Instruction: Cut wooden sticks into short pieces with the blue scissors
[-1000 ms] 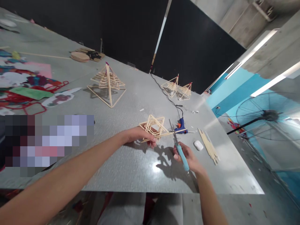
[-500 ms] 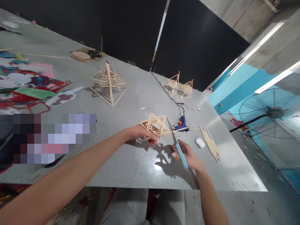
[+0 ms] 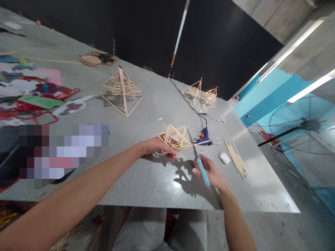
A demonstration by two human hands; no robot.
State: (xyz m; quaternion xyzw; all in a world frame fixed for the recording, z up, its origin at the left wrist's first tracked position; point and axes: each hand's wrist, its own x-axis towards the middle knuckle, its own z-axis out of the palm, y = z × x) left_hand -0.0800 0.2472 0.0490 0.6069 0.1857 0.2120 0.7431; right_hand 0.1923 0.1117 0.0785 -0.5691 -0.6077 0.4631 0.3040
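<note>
My left hand [image 3: 157, 145] is closed around a small frame of thin wooden sticks [image 3: 180, 132], held above the grey table. A loose-ended stick [image 3: 201, 142] juts from the frame to the right. My right hand [image 3: 210, 171] grips scissors with a light blue handle [image 3: 202, 170], their narrow blades pointing up and away from me. The blades cross the jutting stick close to the frame; whether they touch it I cannot tell. Just behind the stick's end lies a blue glue gun [image 3: 204, 135].
A tall stick pyramid [image 3: 124, 90] stands back left; two smaller ones [image 3: 193, 93] are by the black wall. Right of my hand lie a white case [image 3: 224, 158] and loose sticks [image 3: 235, 158]. A black cable [image 3: 188, 106] crosses the table [image 3: 146, 188]. Coloured scraps [image 3: 39, 101] cover the left.
Both hands, the stick frame and the scissors keep nearly the same pose, while the view shifts slightly. Small warm lights now show on the far right pyramid.
</note>
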